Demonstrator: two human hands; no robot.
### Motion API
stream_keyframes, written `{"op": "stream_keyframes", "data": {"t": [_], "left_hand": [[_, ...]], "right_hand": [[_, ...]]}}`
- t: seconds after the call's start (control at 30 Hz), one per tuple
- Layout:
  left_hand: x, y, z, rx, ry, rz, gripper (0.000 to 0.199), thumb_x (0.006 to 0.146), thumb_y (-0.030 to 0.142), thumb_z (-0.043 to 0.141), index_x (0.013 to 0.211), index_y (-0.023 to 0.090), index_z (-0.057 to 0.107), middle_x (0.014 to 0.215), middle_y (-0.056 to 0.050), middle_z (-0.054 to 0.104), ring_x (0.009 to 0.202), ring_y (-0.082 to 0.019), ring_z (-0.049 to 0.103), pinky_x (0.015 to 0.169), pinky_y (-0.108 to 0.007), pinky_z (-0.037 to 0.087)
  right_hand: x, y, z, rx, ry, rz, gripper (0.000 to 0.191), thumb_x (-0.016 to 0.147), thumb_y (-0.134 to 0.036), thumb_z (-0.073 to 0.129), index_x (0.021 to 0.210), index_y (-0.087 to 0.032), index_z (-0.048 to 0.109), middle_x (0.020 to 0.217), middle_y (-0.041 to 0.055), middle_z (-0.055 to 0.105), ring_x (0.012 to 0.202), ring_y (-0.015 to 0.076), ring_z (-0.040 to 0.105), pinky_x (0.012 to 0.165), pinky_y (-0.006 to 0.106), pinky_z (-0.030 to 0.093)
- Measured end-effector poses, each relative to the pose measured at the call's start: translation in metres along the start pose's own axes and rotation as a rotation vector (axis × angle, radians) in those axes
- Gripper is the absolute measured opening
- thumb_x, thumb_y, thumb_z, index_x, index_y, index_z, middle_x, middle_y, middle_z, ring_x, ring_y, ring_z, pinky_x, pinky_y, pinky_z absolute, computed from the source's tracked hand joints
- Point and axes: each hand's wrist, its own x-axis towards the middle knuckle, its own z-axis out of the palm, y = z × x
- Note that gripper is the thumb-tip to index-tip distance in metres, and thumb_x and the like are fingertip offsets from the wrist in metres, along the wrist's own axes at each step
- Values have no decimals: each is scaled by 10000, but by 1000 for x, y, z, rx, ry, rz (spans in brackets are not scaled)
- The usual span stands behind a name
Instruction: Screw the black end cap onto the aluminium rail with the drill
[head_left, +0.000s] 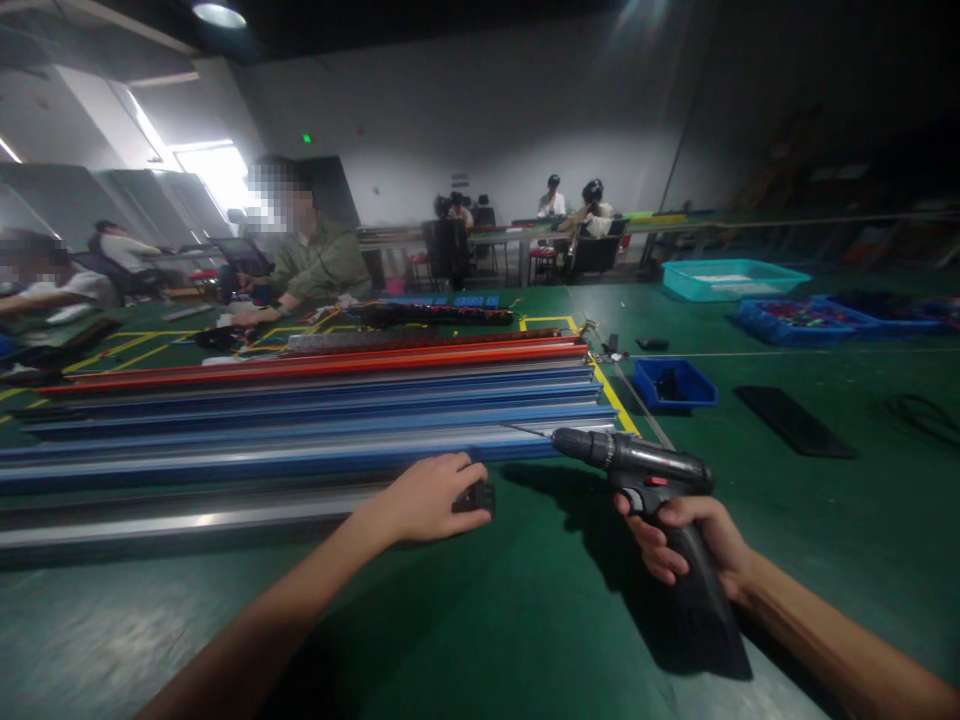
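My right hand (694, 545) is wrapped round the grip of a black cordless drill (652, 465), held above the green table. Its long thin bit points left, toward the blue rails (480, 435). The near end of a grey metal rail (202, 520) lies under my left hand (427, 500), whose thumb and fingers close about a black end piece (484, 497). My palm hides the place where rail and end piece meet. Beyond the blue rails lie orange-red rails (420, 355), all side by side.
A small blue bin (675, 400) with dark parts and a flat black slab (795, 425) lie to the right. Farther back are a turquoise tub (731, 295) and blue trays (799, 335) of small parts. Across the table a co-worker (319, 265) handles dark parts.
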Motion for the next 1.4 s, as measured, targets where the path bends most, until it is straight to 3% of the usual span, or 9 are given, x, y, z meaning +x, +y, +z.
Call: {"op": "stream_keyframes", "data": {"t": [0.2,0.47,0.63,0.93,1.23,1.4], "left_hand": [[-3,5,2,9,-21,15,449,1020,589,637,1296,235,654,1241,-101,697,1102,-306,709,925,-444,567],[-17,15,9,-33,-54,32,467,1018,578,659,1356,256,639,1305,-109,688,1180,-326,708,1011,-501,588],[-22,13,13,-119,-59,40,558,1022,564,663,1492,281,564,1413,-110,677,1271,-336,680,1094,-559,564],[-24,9,16,-135,-46,35,744,1032,555,647,1666,253,401,1606,-150,601,1434,-345,614,1214,-565,501],[-25,9,19,-137,-17,29,733,1022,540,670,1647,227,447,1588,-158,619,1419,-343,628,1213,-578,502],[-23,11,18,-119,-24,30,756,1020,562,655,1648,193,452,1577,-184,627,1405,-353,640,1203,-582,510]], "right_hand": [[-12,-4,5,-5,124,46,358,774,-220,783,1095,-67,823,691,8,670,447,92,559,498,253,561],[-73,3,-4,-11,303,92,340,756,-260,786,1052,-97,820,659,4,650,406,80,506,453,246,536],[-95,18,-3,-22,403,124,336,746,-274,766,1033,-103,800,648,0,642,412,93,526,455,246,541],[-91,13,18,-72,477,191,351,718,-292,737,1005,-94,779,613,-17,636,415,87,517,456,227,530],[-85,-2,16,-136,655,347,347,846,-464,774,915,-143,662,786,104,766,681,231,785,664,330,652],[-89,-5,25,-531,784,259,458,867,-556,882,996,-218,602,779,59,760,670,236,776,606,348,638]]}}
